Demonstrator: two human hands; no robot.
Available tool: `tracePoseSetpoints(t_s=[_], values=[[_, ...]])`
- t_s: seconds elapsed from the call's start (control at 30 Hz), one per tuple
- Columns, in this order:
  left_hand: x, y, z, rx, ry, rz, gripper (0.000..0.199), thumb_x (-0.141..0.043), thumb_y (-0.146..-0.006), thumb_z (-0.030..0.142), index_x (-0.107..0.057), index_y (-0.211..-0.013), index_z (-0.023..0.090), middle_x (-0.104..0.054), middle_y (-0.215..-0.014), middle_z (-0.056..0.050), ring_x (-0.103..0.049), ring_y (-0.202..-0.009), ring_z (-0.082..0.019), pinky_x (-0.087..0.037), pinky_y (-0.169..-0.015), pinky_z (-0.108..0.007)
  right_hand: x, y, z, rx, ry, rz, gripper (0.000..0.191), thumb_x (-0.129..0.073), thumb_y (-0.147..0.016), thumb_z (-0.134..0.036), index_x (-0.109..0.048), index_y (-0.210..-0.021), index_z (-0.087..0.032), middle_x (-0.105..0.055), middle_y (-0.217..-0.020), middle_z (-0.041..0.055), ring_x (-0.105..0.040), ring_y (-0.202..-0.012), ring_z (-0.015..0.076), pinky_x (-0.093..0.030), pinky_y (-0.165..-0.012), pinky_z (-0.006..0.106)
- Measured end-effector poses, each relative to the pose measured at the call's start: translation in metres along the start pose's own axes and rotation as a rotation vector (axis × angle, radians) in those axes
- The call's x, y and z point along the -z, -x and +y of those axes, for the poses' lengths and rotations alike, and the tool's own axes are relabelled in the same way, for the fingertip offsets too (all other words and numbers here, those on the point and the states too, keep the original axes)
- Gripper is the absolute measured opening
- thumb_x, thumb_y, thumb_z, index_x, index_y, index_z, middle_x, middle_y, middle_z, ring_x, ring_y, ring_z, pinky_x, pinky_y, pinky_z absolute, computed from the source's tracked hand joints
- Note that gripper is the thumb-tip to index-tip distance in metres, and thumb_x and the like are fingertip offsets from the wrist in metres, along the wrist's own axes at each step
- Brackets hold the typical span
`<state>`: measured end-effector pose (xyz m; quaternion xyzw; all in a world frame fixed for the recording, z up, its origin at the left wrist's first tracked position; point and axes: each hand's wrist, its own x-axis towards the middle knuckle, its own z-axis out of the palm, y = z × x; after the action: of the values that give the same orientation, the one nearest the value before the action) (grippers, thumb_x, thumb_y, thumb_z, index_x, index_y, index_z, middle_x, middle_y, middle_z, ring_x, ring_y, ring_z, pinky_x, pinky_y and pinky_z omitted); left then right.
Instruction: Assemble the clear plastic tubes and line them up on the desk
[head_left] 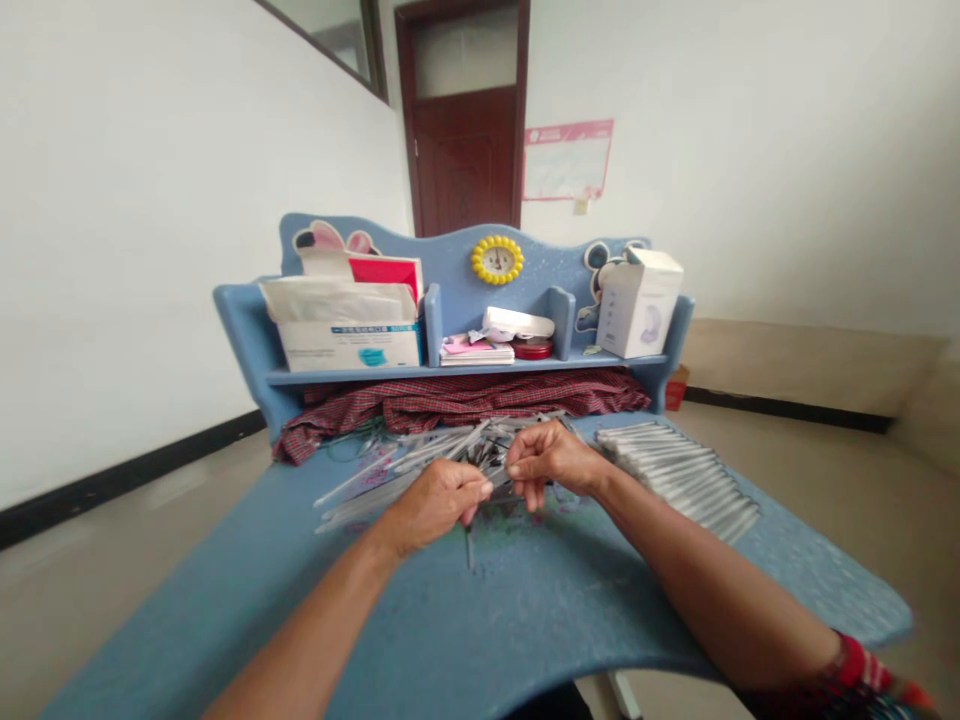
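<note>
My left hand (442, 497) is closed in a pinch, thumb against the fingers, on a thin clear plastic piece (498, 481). The other end of this piece is pinched by my right hand (551, 460), whose lower fingers curl beneath. Its exact kind is too blurred to tell. A slim grey-dark stick (470, 548) shows just below my left hand; I cannot tell whether it is held or lies on the table. Behind both hands spreads a loose pile of long translucent strips (435, 447) with small dark pieces among them, partly hidden by my fingers.
Right of my hands, long grey-white strips (682, 470) lie side by side on the blue table (540, 590). A checked cloth (450, 400) is bunched under the shelf. On the shelf stand a mask box (345, 335), papers (476, 351), a red tin (532, 349) and a white box (641, 305).
</note>
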<state>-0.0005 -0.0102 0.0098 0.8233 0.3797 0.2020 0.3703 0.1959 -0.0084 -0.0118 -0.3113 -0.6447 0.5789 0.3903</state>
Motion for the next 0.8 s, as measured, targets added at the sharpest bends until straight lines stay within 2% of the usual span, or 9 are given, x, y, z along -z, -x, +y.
tracePoseSetpoints(t_s=[0.1,0.2,0.3,0.37,0.43,0.5,0.6,0.7,0.8], values=[[0.004,-0.004,-0.005,0.033,-0.028,0.01,0.037,-0.048,-0.074,0.043,-0.05,-0.048,0.017,-0.046,-0.043,0.004,-0.039,-0.039,-0.008,-0.027,-0.043,-0.019,-0.002,-0.005,-0.001,0.007,-0.015,0.02,0.038,-0.074,-0.056,-0.039,-0.053,-0.073,-0.012,-0.061,-0.052,-0.0018,-0.058,-0.038,0.0123,-0.043,-0.034,0.018],[0.006,-0.009,-0.006,0.018,0.038,0.108,0.037,-0.051,-0.073,0.045,-0.054,-0.05,0.017,-0.049,-0.042,0.003,-0.041,-0.039,-0.009,-0.031,-0.043,-0.02,-0.008,-0.01,-0.004,0.036,-0.083,0.086,0.044,-0.073,-0.057,-0.042,-0.052,-0.085,-0.015,-0.062,-0.055,-0.0032,-0.058,-0.039,0.0119,-0.044,-0.036,0.019],[0.005,-0.011,-0.003,-0.013,0.272,0.23,0.028,-0.058,-0.07,0.045,-0.063,-0.066,0.017,-0.062,-0.059,-0.001,-0.054,-0.055,-0.014,-0.04,-0.051,-0.021,-0.018,-0.013,-0.008,0.037,-0.115,0.122,0.049,-0.072,-0.059,-0.045,-0.049,-0.091,-0.016,-0.062,-0.056,-0.004,-0.057,-0.038,0.0107,-0.043,-0.036,0.018],[0.003,-0.01,0.002,-0.013,0.464,0.288,0.028,-0.063,-0.067,0.042,-0.065,-0.078,0.017,-0.066,-0.072,-0.003,-0.058,-0.065,-0.016,-0.044,-0.057,-0.023,-0.028,-0.014,-0.01,0.026,-0.095,0.119,0.048,-0.071,-0.058,-0.047,-0.05,-0.088,-0.016,-0.061,-0.055,-0.0043,-0.056,-0.038,0.0099,-0.041,-0.035,0.017],[0.002,-0.008,0.008,0.017,0.636,0.331,0.032,-0.067,-0.063,0.039,-0.066,-0.086,0.017,-0.067,-0.076,-0.003,-0.06,-0.066,-0.017,-0.047,-0.059,-0.025,-0.037,-0.014,-0.012,0.007,-0.047,0.1,0.046,-0.072,-0.057,-0.048,-0.05,-0.082,-0.016,-0.059,-0.052,-0.0051,-0.054,-0.036,0.0091,-0.04,-0.034,0.017],[0.0,-0.007,0.013,0.045,0.763,0.348,0.036,-0.069,-0.062,0.037,-0.065,-0.091,0.017,-0.068,-0.076,-0.002,-0.06,-0.065,-0.017,-0.047,-0.056,-0.025,-0.044,-0.016,-0.011,-0.001,0.006,0.073,0.044,-0.07,-0.058,-0.051,-0.05,-0.075,-0.016,-0.057,-0.05,-0.0055,-0.052,-0.034,0.0084,-0.04,-0.034,0.017],[-0.005,-0.007,0.02,0.027,0.853,0.269,0.038,-0.068,-0.065,0.035,-0.063,-0.098,0.017,-0.069,-0.078,-0.002,-0.061,-0.064,-0.018,-0.045,-0.047,-0.023,-0.049,-0.018,-0.01,0.035,0.067,0.076,0.042,-0.062,-0.064,-0.056,-0.05,-0.068,-0.015,-0.054,-0.05,-0.005,-0.05,-0.034,0.0075,-0.04,-0.034,0.018],[-0.008,-0.008,0.021,-0.033,0.886,0.226,0.035,-0.066,-0.068,0.035,-0.063,-0.099,0.019,-0.069,-0.085,-0.001,-0.062,-0.071,-0.019,-0.046,-0.049,-0.022,-0.045,-0.018,-0.016,0.059,0.214,0.104,0.039,-0.053,-0.074,-0.053,-0.051,-0.069,-0.015,-0.054,-0.052,-0.0044,-0.05,-0.036,0.0064,-0.039,-0.038,0.018],[-0.006,-0.009,0.015,-0.05,0.916,0.302,0.034,-0.067,-0.067,0.03,-0.063,-0.099,0.021,-0.067,-0.098,-0.003,-0.061,-0.088,-0.021,-0.051,-0.065,-0.025,-0.031,-0.008,-0.04,0.117,0.662,0.138,0.023,-0.049,-0.082,-0.037,-0.057,-0.079,-0.016,-0.057,-0.057,-0.0039,-0.054,-0.045,0.0072,-0.039,-0.047,0.017]])
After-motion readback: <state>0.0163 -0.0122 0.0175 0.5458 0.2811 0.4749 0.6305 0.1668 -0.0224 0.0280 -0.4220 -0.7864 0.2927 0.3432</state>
